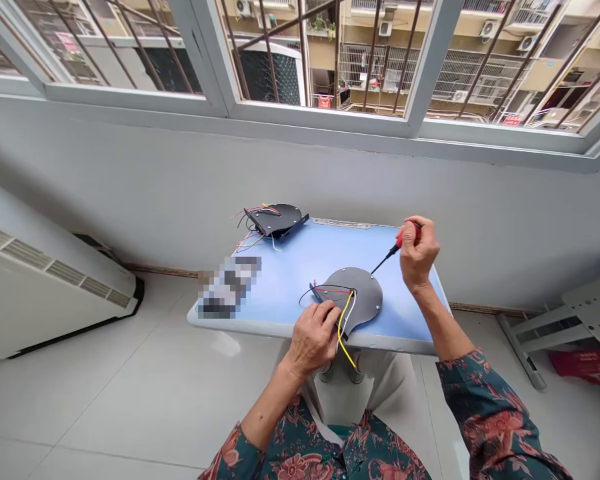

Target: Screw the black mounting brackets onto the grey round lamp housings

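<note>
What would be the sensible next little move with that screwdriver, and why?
Probably lower the screwdriver tip onto a screw in the dark plate. The right hand holds it raised with the tip off the plate, while the left hand steadies the plate's wired edge.

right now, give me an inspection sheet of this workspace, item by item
surface: small blue table, pushed up to a grey wall under a window
job's things: dark plate near the front edge; red-handled screwdriver, its tip toward the plate
clutter: second plate with loose wires at the back left corner; a blurred item at the left edge
hands: left hand rests on the plate's left edge; right hand closed on the screwdriver handle
cables: yellow wire hangs over the front edge; red, white and black wires by the left fingers
surroundings: white unit on the floor to the left; white rack on the right
</note>
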`<state>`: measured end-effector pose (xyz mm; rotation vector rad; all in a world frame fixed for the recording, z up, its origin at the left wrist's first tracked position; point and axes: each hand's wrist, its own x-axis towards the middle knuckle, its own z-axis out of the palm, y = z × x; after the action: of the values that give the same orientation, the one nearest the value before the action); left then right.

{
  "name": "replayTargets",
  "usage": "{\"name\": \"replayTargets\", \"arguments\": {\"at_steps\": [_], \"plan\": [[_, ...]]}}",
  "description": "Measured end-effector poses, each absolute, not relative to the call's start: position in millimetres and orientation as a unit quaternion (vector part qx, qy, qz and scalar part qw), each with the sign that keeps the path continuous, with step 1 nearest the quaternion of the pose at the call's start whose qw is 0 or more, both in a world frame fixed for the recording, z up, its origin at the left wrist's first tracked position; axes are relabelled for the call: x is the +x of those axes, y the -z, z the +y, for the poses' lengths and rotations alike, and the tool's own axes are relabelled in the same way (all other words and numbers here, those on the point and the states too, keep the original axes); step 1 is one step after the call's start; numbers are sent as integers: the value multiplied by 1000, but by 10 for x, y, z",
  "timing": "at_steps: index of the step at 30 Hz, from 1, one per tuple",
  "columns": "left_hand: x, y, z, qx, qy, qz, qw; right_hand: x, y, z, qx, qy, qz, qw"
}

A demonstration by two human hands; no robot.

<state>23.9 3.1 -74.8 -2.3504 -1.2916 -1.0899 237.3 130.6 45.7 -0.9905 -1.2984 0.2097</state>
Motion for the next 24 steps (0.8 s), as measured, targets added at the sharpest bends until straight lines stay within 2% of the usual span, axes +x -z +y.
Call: {"name": "replayTargets", "arguments": {"at_steps": [5,10,24], "plan": [[240,778,48,-806,388,-431,119,2347,-296,1352,-474,-14,-635,609],[234,772,42,-805,392,-429,117,2376,-219,1356,-472,32,-651,594],[238,781,41,-803,389,-435,122,2418,-234,1383,-474,0,-655,588]]}}
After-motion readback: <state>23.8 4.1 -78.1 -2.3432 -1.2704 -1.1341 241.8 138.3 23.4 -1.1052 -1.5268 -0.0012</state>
